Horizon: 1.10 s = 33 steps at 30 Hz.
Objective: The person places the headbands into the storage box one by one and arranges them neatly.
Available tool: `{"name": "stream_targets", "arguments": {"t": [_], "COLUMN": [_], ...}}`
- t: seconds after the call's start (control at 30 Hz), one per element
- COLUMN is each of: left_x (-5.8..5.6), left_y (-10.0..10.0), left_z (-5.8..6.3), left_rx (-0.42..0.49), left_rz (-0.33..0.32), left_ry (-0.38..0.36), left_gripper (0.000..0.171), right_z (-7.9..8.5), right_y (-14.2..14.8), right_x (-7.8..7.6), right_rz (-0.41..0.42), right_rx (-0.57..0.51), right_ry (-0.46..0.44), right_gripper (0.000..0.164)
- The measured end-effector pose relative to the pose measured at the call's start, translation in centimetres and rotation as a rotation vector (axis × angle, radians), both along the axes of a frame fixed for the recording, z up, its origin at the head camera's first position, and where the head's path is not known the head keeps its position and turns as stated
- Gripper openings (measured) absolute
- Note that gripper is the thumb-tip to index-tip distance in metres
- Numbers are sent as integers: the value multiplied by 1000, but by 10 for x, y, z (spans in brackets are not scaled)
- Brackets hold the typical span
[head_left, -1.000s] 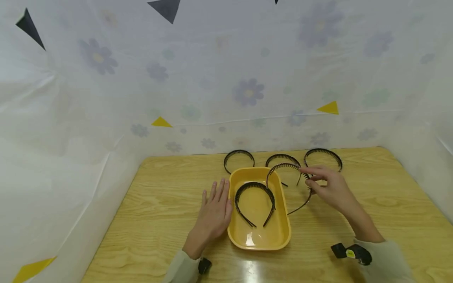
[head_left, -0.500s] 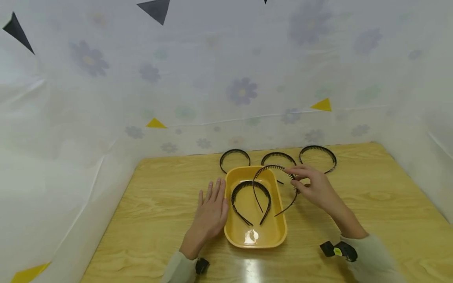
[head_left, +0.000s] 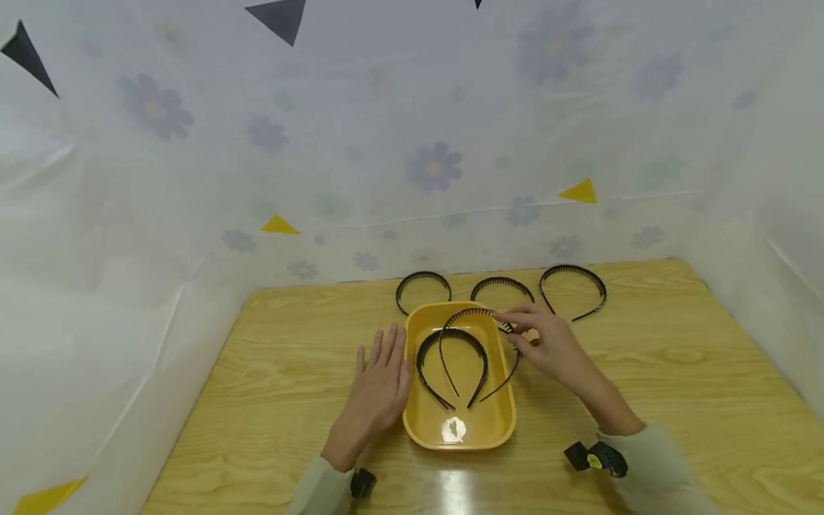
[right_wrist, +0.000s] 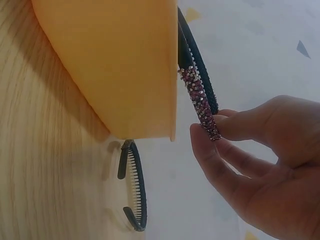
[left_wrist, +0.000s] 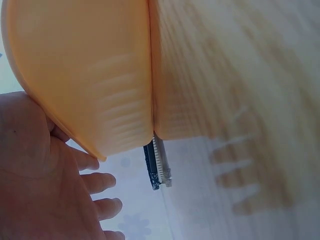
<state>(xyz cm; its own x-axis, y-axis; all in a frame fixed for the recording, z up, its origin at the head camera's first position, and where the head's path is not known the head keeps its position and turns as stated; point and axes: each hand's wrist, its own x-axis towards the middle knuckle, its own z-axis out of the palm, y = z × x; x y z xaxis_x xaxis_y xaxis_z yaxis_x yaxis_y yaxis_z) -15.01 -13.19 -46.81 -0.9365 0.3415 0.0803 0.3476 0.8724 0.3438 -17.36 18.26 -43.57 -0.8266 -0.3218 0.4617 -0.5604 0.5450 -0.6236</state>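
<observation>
My right hand pinches a black toothed headband between thumb and fingers, holding it over the yellow tray. In the right wrist view, pink and silver stones cover part of the held headband. Inside the tray lie black headbands, closely overlapped; their number is hard to tell. Flat and with fingers straight, my left hand rests along the tray's left side. The left wrist view shows that hand against the tray's rim.
Behind the tray, three more black headbands stand on the wooden table: a left one, a middle one partly hidden by the tray and right hand, and a right one. A white flowered sheet rises behind.
My right hand has moved left, carrying the headband from beside the tray's right edge to over the tray. The left hand stays at the tray's side. The view has shifted slightly.
</observation>
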Motion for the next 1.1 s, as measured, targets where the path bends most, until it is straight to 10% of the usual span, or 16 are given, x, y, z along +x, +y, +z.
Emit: {"name": "stream_targets", "arguments": {"t": [1.1], "left_x": [-1], "left_y": [1], "left_z": [1], "left_rx": [-7], "left_rz": [-2], "left_ry": [-13], "left_gripper": [58], "right_z": [1], "right_y": [-41], "right_x": [-22], "right_rz": [116], "right_rx": [137], "right_ry": [-147], "right_gripper": [38]}}
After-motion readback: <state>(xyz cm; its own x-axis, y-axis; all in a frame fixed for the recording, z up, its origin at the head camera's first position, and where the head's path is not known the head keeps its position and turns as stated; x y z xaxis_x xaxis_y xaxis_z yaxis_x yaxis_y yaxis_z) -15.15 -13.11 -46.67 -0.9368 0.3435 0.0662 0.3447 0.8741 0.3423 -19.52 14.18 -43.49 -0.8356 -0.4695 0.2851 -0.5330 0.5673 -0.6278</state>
